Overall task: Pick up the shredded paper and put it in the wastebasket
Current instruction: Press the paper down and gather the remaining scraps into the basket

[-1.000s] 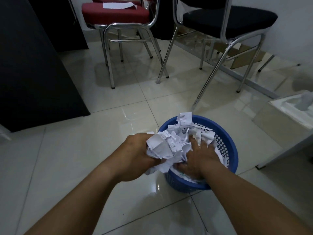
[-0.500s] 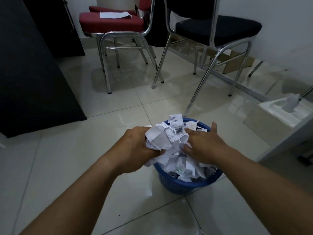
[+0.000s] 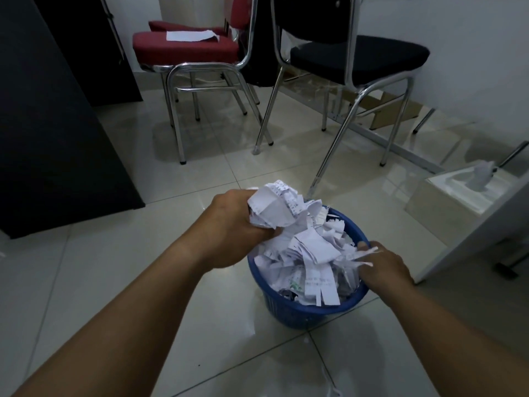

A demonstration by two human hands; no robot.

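Observation:
A blue plastic wastebasket (image 3: 297, 312) stands on the tiled floor, heaped with white shredded paper (image 3: 310, 253). My left hand (image 3: 232, 224) grips a crumpled wad of the paper at the basket's left rim, held above the heap. On the basket's right rim, my right hand (image 3: 382, 266) clutches several paper strips, its fingers curled into the pile. Most of the basket's inside is hidden by paper.
A red chair (image 3: 186, 47) with a paper sheet on its seat and a black chair (image 3: 357, 57), both chrome-legged, stand behind the basket. A dark cabinet (image 3: 51, 124) fills the left. At the right sits a white tissue box (image 3: 458, 193).
My right hand has slid from the top of the heap to the basket's right rim. My left hand lifted its wad slightly. The view shifted, so the basket sits lower in frame.

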